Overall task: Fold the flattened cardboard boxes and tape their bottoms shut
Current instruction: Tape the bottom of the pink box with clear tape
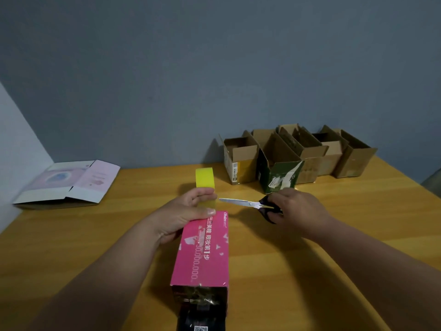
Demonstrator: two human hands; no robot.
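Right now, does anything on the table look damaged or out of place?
Only mildly: the green box in the back row has torn white tape or label patches on its front. Everything else looks orderly.

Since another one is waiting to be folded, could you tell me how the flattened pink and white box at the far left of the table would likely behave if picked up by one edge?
The flattened box looks like thin printed card, so it is probably light. Lying as a wide flat sheet with creases and loose flaps, it would likely sag or hinge open rather than stay rigid.
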